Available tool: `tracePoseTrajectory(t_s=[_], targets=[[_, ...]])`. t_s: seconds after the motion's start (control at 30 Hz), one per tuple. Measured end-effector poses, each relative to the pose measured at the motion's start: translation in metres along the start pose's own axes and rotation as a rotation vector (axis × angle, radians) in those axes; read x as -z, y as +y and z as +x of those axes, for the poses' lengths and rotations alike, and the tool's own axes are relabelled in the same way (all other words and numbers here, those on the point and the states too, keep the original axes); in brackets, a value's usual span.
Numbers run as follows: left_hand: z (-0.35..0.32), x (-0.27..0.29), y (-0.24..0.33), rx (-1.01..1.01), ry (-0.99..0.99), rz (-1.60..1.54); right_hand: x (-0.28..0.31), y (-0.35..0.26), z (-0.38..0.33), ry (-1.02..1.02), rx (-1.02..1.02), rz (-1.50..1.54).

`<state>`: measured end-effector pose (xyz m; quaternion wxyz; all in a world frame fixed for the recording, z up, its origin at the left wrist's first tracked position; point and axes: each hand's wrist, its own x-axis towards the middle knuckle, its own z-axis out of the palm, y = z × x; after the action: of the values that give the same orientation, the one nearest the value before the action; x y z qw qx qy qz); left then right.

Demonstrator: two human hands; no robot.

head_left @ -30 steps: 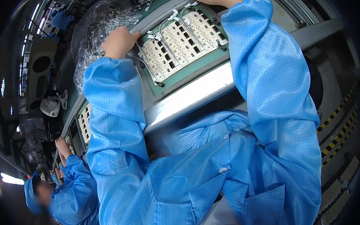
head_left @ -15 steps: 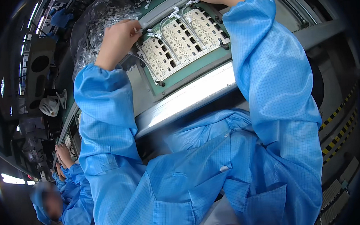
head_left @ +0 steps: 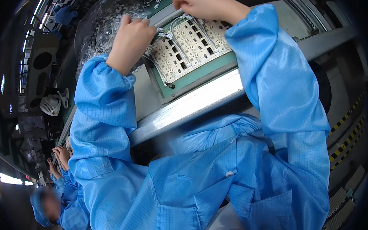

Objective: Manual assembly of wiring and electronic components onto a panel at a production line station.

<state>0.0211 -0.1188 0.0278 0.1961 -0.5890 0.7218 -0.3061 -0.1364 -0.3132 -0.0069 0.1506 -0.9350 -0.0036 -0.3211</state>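
Note:
A panel of white circuit boards (head_left: pixel 192 50) with rows of black parts lies on a green fixture plate (head_left: pixel 202 67). White cables with connectors (head_left: pixel 179 47) run across it. My left hand (head_left: pixel 132 40) is over the panel's upper left corner, fingers curled down near a white connector; whatever is in them is hidden. My right hand (head_left: pixel 203 5) is at the panel's upper edge with its fingers bent together above a cable. I cannot make out what its fingertips hold.
Beyond my left hand a clear plastic bag (head_left: pixel 100 30) holds many white cables. A shiny metal rail (head_left: pixel 191 104) runs along the near side of the fixture. At the left are a small white fan (head_left: pixel 50 105) and a co-worker in blue (head_left: pixel 74 214).
My right hand has come left and nearer, from the far rail to over the panel's upper edge. My left hand has shifted a little right, its fingers now turned down over the corner.

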Motion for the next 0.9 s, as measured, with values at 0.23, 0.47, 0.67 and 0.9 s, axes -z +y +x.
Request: tracePoseTrajectory(t_s=[0.23, 0.47, 0.67, 0.9], targets=[[0.008, -0.011, -0.011, -0.003, -0.069, -0.322, -0.007, -0.022, -0.007, 0.131, 0.09, -0.061], [0.002, -0.025, -0.006, 0.221, -0.005, -0.658, -0.036, -0.038, 0.01, -0.246, -0.172, -0.235], [-0.003, -0.024, -0.007, 0.281, 0.038, -0.752, -0.032, -0.047, 0.027, -0.362, -0.257, -0.11], [-0.007, -0.019, 0.001, 0.237, 0.067, -0.63, -0.035, -0.049, 0.036, -0.477, -0.306, -0.065]])
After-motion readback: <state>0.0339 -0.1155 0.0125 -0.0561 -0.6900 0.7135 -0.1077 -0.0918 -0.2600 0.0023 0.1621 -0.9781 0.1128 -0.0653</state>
